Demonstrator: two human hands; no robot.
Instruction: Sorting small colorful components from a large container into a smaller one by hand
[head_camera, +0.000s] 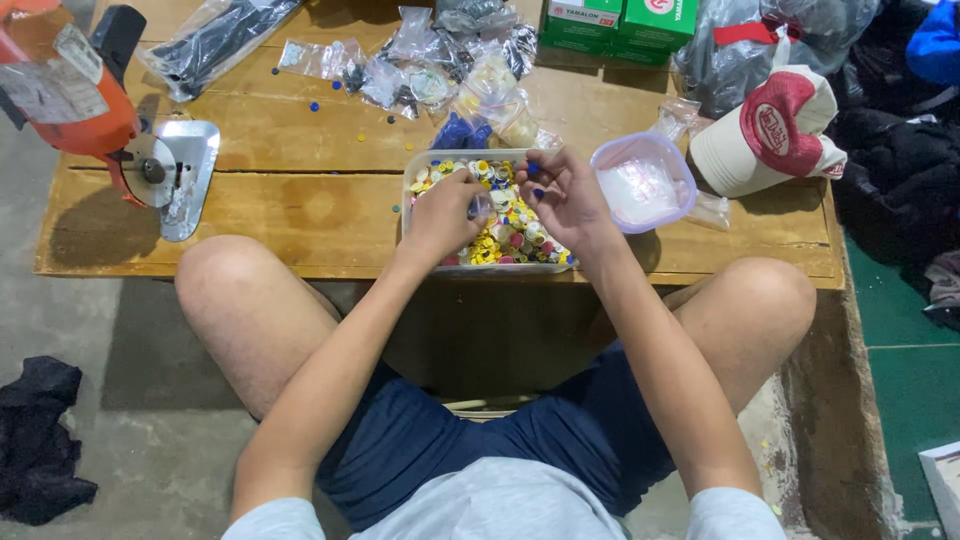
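A clear rectangular tray (412, 170) full of small coloured caps, mostly yellow, white and red, sits at the near edge of a low wooden table (300, 200). My left hand (445, 215) hovers over the tray and pinches a small pale cap. My right hand (565, 195) is cupped above the tray's right side with small blue pieces in its fingers. A round clear tub with a lilac rim (643, 182) stands just right of my right hand.
An orange power tool with a metal base plate (175, 170) rests at the table's left. Plastic bags (430, 60), green boxes (615, 25) and a red-and-white cap (770, 130) crowd the back and right. A dark cloth (40, 440) lies on the floor.
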